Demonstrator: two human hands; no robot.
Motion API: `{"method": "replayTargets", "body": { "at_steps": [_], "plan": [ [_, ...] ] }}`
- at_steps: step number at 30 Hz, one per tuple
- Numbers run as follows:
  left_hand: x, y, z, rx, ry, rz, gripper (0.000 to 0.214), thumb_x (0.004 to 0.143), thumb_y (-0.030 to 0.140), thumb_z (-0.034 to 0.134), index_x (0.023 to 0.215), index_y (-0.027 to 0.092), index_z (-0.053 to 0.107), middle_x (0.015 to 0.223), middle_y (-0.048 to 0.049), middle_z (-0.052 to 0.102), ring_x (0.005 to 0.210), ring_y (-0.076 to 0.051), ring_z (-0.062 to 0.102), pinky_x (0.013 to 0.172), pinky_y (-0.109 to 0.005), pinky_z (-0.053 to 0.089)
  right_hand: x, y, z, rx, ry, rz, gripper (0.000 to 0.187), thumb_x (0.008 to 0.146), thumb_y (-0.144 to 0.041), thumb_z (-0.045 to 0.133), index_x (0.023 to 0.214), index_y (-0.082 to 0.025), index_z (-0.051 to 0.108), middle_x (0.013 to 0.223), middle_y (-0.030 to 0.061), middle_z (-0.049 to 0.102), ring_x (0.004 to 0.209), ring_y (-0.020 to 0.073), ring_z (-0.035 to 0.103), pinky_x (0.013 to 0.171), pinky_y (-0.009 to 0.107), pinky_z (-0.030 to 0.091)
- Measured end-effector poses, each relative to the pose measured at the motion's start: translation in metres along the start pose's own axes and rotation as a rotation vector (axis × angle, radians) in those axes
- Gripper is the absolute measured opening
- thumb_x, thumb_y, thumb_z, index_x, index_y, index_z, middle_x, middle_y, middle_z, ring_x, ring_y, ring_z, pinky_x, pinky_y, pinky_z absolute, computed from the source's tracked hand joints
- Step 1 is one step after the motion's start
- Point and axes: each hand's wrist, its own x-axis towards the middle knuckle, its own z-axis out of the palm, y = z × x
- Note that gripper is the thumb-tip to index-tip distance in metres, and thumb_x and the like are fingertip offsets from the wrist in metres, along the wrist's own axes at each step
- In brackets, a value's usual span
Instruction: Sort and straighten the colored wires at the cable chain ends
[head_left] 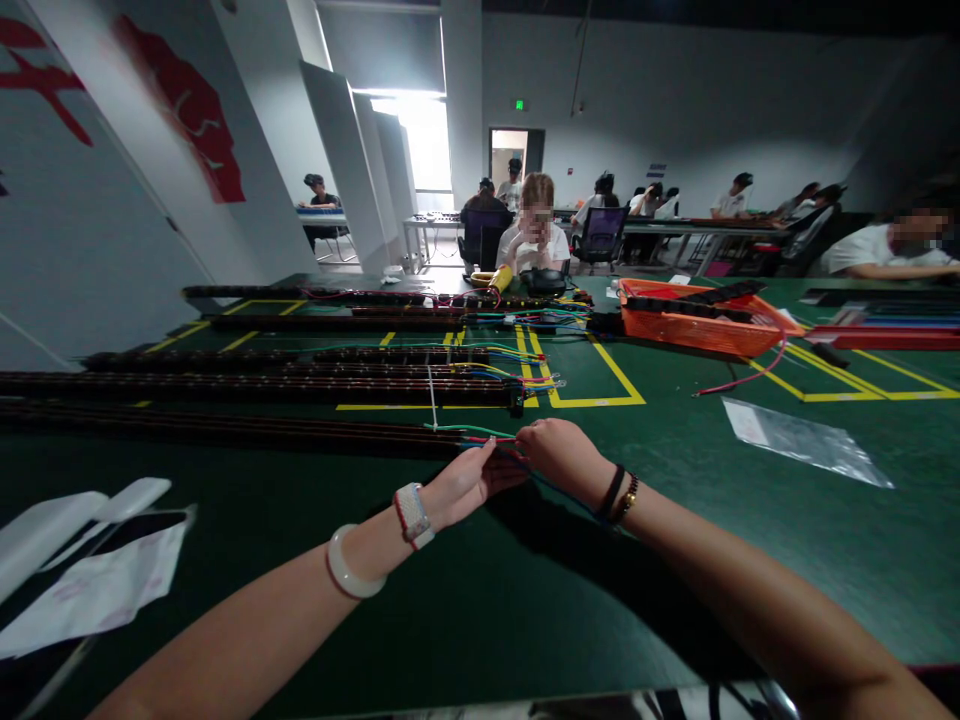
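My left hand [469,485] and my right hand [559,452] meet over the green table [480,570], both pinched on a small bundle of coloured wires [487,436] (green, red, blue). The wires come out of the right end of the nearest long dark strip [247,430], which runs off to the left. My left wrist carries a white bangle and a watch; my right wrist has dark bracelets. The fingertips themselves are partly hidden behind the wires.
Several more dark strips with coloured wire ends [300,375] lie farther back between yellow tape lines. An orange tray [701,320] sits at the back right, a clear plastic bag [802,440] at right, white papers [90,585] at left. A person [534,235] sits opposite; others sit behind.
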Motion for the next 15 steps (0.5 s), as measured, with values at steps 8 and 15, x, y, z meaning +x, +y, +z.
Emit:
{"method": "replayTargets", "body": {
  "at_steps": [8, 15],
  "plan": [
    [-0.009, 0.001, 0.007, 0.054, 0.041, 0.024, 0.028, 0.092, 0.021, 0.040, 0.081, 0.009, 0.062, 0.082, -0.0111, 0.070, 0.081, -0.019, 0.066, 0.090, -0.037, 0.047, 0.008, -0.002, 0.004, 0.042, -0.040, 0.051, 0.022, 0.086, -0.018, 0.049, 0.079, -0.009, 0.067, 0.076, 0.0139, 0.068, 0.071, 0.0212, 0.066, 0.065, 0.026, 0.046],
    [-0.007, 0.001, 0.005, 0.047, 0.001, 0.017, 0.029, 0.092, 0.022, 0.039, 0.085, 0.008, 0.063, 0.086, -0.0133, 0.070, 0.085, -0.021, 0.067, 0.091, -0.039, 0.045, -0.001, 0.007, -0.005, 0.155, -0.006, 0.099, 0.028, 0.092, -0.030, 0.043, 0.090, -0.015, 0.066, 0.083, 0.0102, 0.069, 0.078, 0.0189, 0.065, 0.066, 0.025, 0.045]
  ]
}}
